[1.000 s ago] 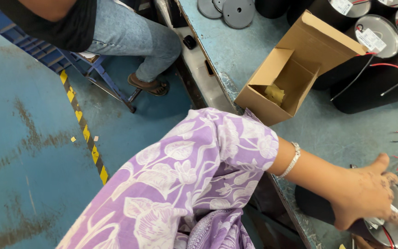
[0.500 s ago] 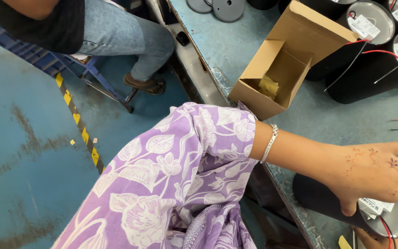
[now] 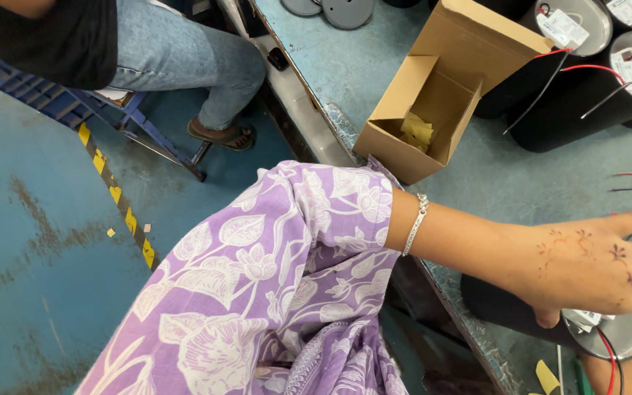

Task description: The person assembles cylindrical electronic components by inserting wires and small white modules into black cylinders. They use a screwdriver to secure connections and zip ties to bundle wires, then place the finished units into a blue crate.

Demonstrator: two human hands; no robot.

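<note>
- Since the earlier frame, the left hand (image 3: 587,267) has lifted off the black cylinder (image 3: 521,311) by the tabletop's (image 3: 521,183) near edge, fingers (image 3: 627,219) now stretched flat above its silver cap (image 3: 619,333)
- Right hand (image 3: 623,373) barely shows at the bottom edge; its fingers cannot be told
- Red and black leads (image 3: 608,355) already run from the cap; what remains is unclear
- Open tabletop lies between the cardboard box (image 3: 426,110) and other wired cylinders (image 3: 587,95)
</note>
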